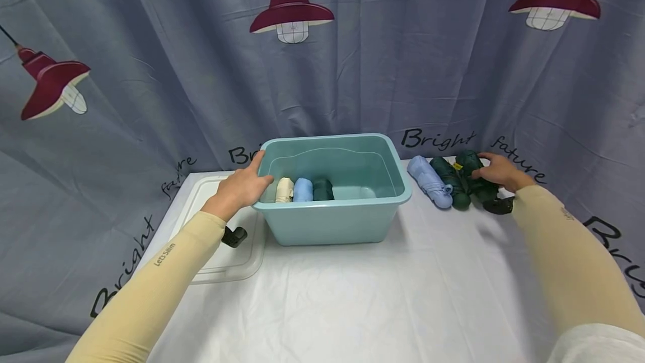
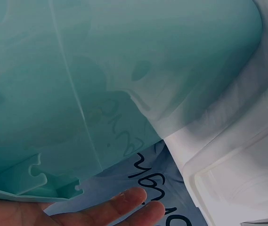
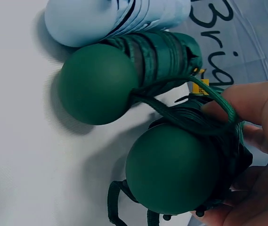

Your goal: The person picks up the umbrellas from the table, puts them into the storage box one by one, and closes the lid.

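Observation:
My right hand [image 1: 501, 172] grips the rightmost dark green folded umbrella [image 3: 174, 169], its thumb and fingers around the wrapped fabric. Beside that lie another dark green folded umbrella [image 3: 98, 84] and a light blue one [image 1: 430, 181]. A green wrist cord [image 3: 218, 101] loops across near the thumb. At the left rim of a teal plastic bin [image 1: 332, 223] rests my left hand [image 1: 242, 184], thumb over the inner side, with straight fingers [image 2: 129, 200] outside in the left wrist view. Inside the bin stand a cream umbrella [image 1: 284, 190], a light blue umbrella [image 1: 303, 190] and a dark green umbrella [image 1: 323, 189].
A translucent white lid [image 1: 242, 262] lies on the white table [image 1: 353, 301], left of the bin and partly under my left arm. A grey-blue curtain [image 1: 383, 71] with printed lamps and lettering hangs behind and at both sides.

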A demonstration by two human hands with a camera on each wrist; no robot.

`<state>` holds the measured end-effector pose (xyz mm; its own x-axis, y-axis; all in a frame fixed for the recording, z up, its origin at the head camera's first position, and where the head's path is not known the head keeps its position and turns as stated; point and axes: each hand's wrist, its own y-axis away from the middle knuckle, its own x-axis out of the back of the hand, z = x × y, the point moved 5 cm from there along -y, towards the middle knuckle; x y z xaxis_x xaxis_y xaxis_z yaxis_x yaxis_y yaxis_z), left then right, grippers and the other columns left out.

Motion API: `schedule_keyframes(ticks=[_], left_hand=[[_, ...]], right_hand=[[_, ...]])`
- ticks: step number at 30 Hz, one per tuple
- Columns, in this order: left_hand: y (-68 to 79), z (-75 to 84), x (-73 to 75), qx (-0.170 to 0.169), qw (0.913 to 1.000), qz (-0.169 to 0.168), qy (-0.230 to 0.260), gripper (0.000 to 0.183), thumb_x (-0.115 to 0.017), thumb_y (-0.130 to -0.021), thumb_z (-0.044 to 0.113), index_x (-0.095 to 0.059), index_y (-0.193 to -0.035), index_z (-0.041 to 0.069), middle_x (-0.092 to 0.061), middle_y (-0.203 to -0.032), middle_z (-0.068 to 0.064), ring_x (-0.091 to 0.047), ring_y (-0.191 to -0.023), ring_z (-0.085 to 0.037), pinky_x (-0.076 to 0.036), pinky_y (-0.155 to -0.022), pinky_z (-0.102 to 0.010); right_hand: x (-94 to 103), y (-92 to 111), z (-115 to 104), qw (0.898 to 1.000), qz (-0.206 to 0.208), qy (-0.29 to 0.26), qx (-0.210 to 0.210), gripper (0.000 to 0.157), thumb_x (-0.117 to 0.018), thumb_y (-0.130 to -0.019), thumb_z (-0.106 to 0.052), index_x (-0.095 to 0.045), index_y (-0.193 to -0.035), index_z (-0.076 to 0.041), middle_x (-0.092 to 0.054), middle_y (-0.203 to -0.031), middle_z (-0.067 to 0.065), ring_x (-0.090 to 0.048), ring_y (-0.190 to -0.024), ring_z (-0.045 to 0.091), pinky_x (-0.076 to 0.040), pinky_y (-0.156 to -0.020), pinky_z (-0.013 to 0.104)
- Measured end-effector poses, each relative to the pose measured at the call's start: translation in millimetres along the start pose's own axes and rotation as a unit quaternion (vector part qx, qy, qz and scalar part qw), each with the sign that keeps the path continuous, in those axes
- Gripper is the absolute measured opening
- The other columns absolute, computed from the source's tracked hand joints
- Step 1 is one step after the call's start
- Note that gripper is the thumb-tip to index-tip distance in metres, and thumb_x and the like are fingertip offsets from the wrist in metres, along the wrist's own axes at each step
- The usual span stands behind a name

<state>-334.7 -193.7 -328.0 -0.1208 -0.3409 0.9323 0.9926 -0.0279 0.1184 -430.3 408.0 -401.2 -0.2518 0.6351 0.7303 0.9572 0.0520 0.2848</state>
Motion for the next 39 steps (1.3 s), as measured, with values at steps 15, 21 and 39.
schedule_keyframes(ticks=[15,21,39], left_hand=[[1.3,-1.3,1.0,0.001,1.0000,0.007,-0.003,0.078,-0.036,-0.098,0.050,0.002,-0.163,0.030,-0.060,-0.134,-0.024,-0.063,-0.105,-0.037,-0.046,-0.079,-0.053],[1.4,0.0,0.3,0.000,1.0000,0.000,0.001,0.078,-0.036,-0.099,0.051,0.003,-0.163,0.031,-0.062,-0.131,-0.023,-0.064,-0.101,-0.036,-0.046,-0.073,-0.049],[2.0,0.6,0.9,0.000,1.0000,0.004,0.001,0.078,-0.036,-0.099,0.050,0.001,-0.164,0.030,-0.055,-0.141,-0.024,-0.062,-0.113,-0.040,-0.046,-0.083,-0.057]], right_hand=[[12.1,13,-15,1.000,0.008,-0.003,0.005,0.089,-0.056,-0.098,-0.022,0.004,-0.159,0.003,-0.014,-0.152,0.046,-0.039,-0.129,0.058,-0.043,-0.099,0.065],[17.0,17,-21,1.000,0.017,-0.006,0.005,0.090,-0.058,-0.097,-0.024,0.002,-0.159,0.001,-0.016,-0.152,0.046,-0.041,-0.128,0.057,-0.049,-0.092,0.060],[25.5,37,-73,0.996,0.073,0.036,0.045,0.087,-0.062,-0.094,-0.026,-0.012,-0.159,0.002,-0.031,-0.142,0.045,-0.051,-0.113,0.053,-0.056,-0.077,0.046]])
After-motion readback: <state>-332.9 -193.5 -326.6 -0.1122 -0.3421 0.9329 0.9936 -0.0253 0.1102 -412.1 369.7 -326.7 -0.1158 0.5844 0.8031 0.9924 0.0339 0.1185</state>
